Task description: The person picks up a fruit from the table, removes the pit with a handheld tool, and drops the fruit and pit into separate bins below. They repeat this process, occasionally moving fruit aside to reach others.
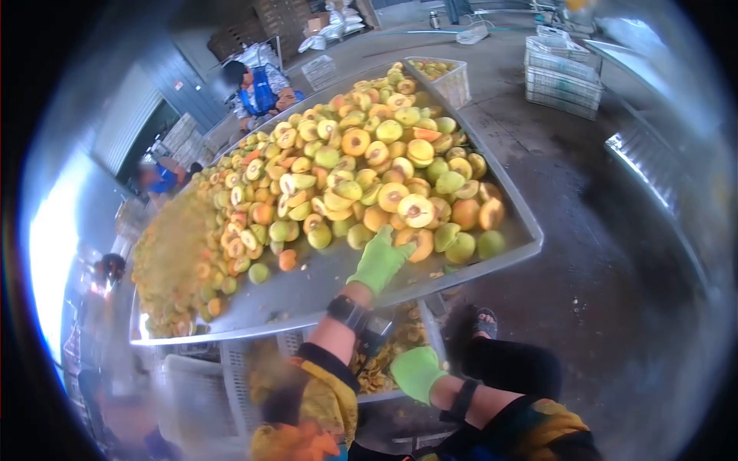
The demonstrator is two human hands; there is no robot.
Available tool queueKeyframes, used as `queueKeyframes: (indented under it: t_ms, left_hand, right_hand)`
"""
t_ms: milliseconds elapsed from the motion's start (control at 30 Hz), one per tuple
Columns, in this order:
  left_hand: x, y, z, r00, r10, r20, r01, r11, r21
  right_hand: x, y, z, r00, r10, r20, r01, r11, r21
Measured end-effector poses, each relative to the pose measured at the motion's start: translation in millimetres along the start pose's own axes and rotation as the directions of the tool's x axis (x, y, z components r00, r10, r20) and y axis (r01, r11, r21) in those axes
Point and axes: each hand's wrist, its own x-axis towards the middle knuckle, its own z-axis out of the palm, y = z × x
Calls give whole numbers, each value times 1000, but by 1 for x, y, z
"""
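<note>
My left hand point(380, 261), in a green glove, reaches over the near edge of a metal table point(330, 296). Its fingers touch the front of a big heap of halved peaches point(355, 142), beside a half peach point(420, 244); a finger and the thumb are apart. Below the table edge is my right hand point(417, 374), also green-gloved, with its fingers curled and what they hold, if anything, hidden. It hangs beside a crate of cut fruit pieces point(400, 338).
A crate of fruit point(453, 81) stands at the table's far corner. Stacked white crates point(563, 77) are on the floor at the back right. One person in blue point(265, 91) is beyond the table, with others at the left. A metal rack point(653, 180) stands at the right.
</note>
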Motion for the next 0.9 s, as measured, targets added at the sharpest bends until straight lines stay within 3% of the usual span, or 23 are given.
queueKeyframes:
  t_ms: [33,67,100,167,233,300,367,433,467,500,533,567,600,667,700,767,800,833,900]
  left_hand:
    - [11,0,14,1000,-13,27,14,1000,-25]
    - [25,-14,28,991,132,16,-130,988,-88]
    - [27,-8,30,991,130,31,-127,988,-92]
    - [23,7,19,989,113,101,-118,992,47]
    - [18,-2,12,992,96,82,-95,995,-21]
    - [8,-10,-2,984,133,116,-145,984,104]
    - [-13,-10,-14,997,74,26,-76,994,81]
    - [-33,-12,-33,985,45,-164,-63,992,-108]
    - [-53,-5,-49,981,-131,-143,116,987,-107]
    - [-67,-8,-59,978,-137,-160,121,987,-107]
    - [-85,-17,-67,979,-112,-170,34,914,-404]
    - [-103,-25,-75,977,-88,-192,-61,751,-658]
    - [-122,-26,-82,972,-102,-214,-65,754,-654]
    - [-159,-23,-89,979,-107,-171,-100,478,-873]
    - [-172,-27,-94,974,-127,-189,-108,476,-873]
    - [-192,-37,-100,993,113,-19,-61,386,-920]
    - [-200,-38,-95,995,-81,-55,-39,187,-982]
    - [-202,-49,-92,994,-92,-63,-46,175,-983]
    - [-199,-74,-89,969,-138,-204,-111,493,-863]
  right_hand:
    - [0,4,-3,1000,18,2,-18,1000,4]
    - [-1,7,-5,999,17,43,-18,1000,10]
    - [-2,8,-7,996,14,85,-15,1000,19]
    - [-2,11,-12,994,26,109,-28,1000,15]
    - [0,12,-16,996,25,81,-26,1000,13]
    - [3,13,-17,999,34,23,-36,998,45]
    - [1,14,-18,998,49,-28,-46,996,78]
    - [-6,16,-35,982,93,-163,-52,970,237]
    - [-6,20,-35,961,50,-273,25,964,264]
    - [-5,20,-38,961,32,-273,42,965,260]
    - [-3,17,-44,898,30,-438,134,931,338]
    - [1,10,-50,810,45,-585,239,885,399]
    - [3,0,-58,813,22,-581,261,880,398]
    - [6,-21,-72,776,24,-631,371,791,487]
    - [11,-31,-68,784,3,-621,384,784,488]
    - [21,-48,-59,753,-14,-658,367,839,402]
    - [25,-54,-56,739,-17,-674,351,863,363]
    - [28,-60,-55,748,-30,-663,353,864,359]
    - [32,-69,-59,773,-19,-634,246,930,273]
